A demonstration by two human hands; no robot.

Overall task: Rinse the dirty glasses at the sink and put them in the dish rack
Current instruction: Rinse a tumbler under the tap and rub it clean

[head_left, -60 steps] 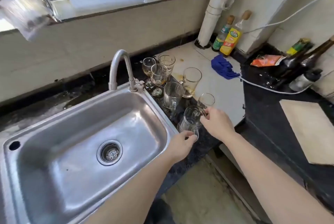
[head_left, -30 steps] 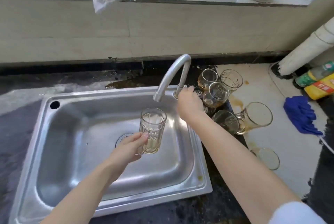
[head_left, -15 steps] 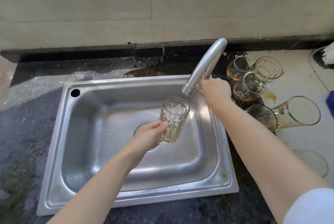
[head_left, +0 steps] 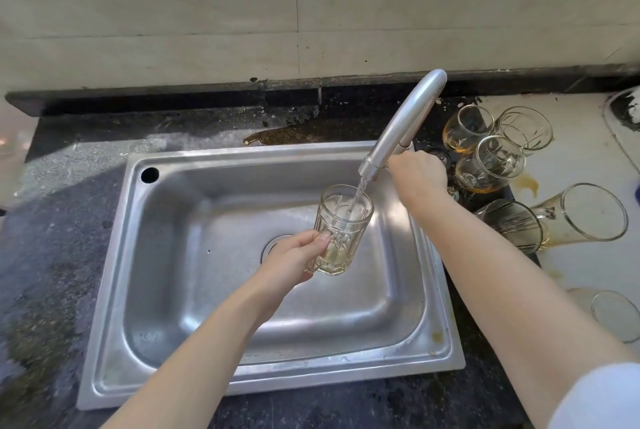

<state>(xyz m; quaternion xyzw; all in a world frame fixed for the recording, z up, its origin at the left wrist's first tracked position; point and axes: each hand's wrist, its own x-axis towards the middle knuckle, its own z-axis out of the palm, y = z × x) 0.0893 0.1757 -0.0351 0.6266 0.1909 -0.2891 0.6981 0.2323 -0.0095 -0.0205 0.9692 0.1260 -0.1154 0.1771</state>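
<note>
My left hand (head_left: pixel 292 260) grips a faceted glass tumbler (head_left: pixel 341 231) upright over the steel sink (head_left: pixel 194 276), right under the spout of the curved tap (head_left: pixel 403 123). A thin stream of water runs from the spout into the tumbler, which holds a little yellowish liquid at the bottom. My right hand (head_left: pixel 417 175) is curled round the tap handle at the sink's right rim; the handle itself is hidden under the hand. Several dirty glasses (head_left: pixel 491 161) with brown residue stand and lie on the counter to the right of the sink. No dish rack is in view.
A large glass (head_left: pixel 585 217) lies tipped on its side on the pale counter, with brown stains around it. Another glass (head_left: pixel 616 314) sits at the right edge. Dark speckled counter (head_left: pixel 62 238) surrounds the sink, with a brown puddle (head_left: pixel 294 132) behind it. A tiled wall rises at the back.
The left hand carried the tumbler from the counter to under the spout. The right hand went to the tap handle. Water now runs into the tumbler; half a second ago none ran.
</note>
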